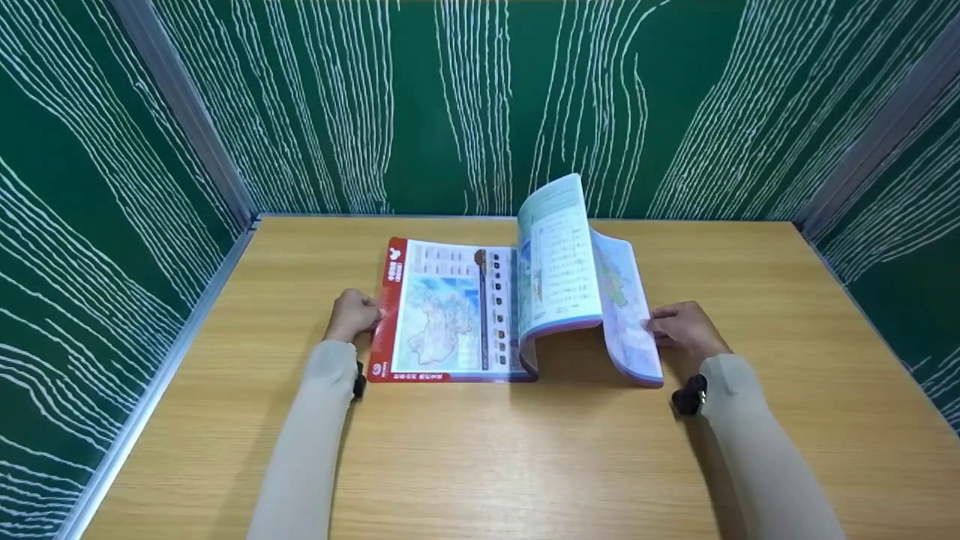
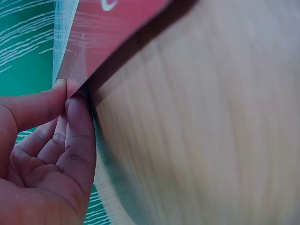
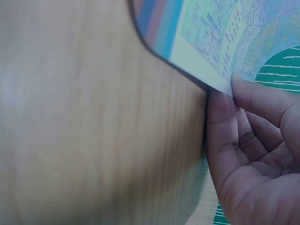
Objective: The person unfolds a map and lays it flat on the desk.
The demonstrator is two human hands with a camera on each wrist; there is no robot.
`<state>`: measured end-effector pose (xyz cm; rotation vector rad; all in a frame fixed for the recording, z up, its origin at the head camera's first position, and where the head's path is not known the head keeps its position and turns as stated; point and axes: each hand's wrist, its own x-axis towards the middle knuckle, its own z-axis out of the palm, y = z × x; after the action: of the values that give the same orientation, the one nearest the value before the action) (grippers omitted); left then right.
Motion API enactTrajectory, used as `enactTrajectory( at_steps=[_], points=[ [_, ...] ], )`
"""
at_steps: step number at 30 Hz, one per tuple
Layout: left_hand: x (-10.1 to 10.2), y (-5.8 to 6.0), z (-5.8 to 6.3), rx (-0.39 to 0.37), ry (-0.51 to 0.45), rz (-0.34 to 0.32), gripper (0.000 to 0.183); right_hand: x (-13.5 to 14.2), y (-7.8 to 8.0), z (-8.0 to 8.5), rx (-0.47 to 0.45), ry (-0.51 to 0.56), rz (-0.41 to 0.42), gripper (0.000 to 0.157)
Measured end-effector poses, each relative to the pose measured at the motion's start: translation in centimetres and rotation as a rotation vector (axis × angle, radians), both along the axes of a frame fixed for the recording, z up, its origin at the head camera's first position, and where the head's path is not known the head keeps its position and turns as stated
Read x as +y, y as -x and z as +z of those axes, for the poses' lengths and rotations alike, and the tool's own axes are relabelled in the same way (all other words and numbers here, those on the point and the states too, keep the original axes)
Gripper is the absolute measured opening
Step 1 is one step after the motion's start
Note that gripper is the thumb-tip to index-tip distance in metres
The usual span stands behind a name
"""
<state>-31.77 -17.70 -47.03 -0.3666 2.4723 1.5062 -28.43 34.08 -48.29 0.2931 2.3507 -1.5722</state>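
A large booklet of maps [image 1: 442,322] with a red border lies spread on the wooden table, its left sheet showing a pale map. From its middle a curved batch of pages [image 1: 562,262] stands up and bends over to the right. My left hand [image 1: 354,313] pinches the red left edge between thumb and forefinger, as the left wrist view shows close up. On the other side, my right hand [image 1: 684,328] pinches the outer edge of the right-hand sheet [image 1: 626,315], which bows upward. Thumb and forefinger [image 3: 222,112] meet on that edge in the right wrist view.
The wooden table [image 1: 480,457] runs up to a green back wall [image 1: 420,112] with white wavy lines. Similar green panels stand at left and right, joined by grey metal posts [image 1: 187,112]. Dark wrist devices [image 1: 688,396] sit at both cuffs.
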Motion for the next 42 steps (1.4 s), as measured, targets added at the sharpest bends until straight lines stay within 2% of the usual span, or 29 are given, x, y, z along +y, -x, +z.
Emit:
enactTrajectory(
  at_steps=[7,12,21,27,42],
  points=[
    [-0.2,-0.1,0.1,-0.030,-0.034,0.018,0.028,0.2,0.0,0.0,-0.009,-0.032,-0.005,0.050],
    [-0.4,-0.1,-0.1,-0.018,-0.042,0.019,0.030,0.4,-0.2,0.3,-0.014,-0.065,-0.009,0.049],
    [-0.9,-0.1,-0.4,0.011,-0.002,0.004,0.029,0.8,-0.5,0.2,0.061,-0.075,0.042,0.048],
    [-1.0,-0.2,-0.4,0.009,-0.021,0.018,0.028,1.1,-0.4,0.2,0.033,-0.114,0.028,0.049],
    [-1.5,-0.2,-0.1,0.015,0.011,0.014,0.027,1.9,-0.2,0.4,0.004,-0.156,0.023,0.050]
  ],
)
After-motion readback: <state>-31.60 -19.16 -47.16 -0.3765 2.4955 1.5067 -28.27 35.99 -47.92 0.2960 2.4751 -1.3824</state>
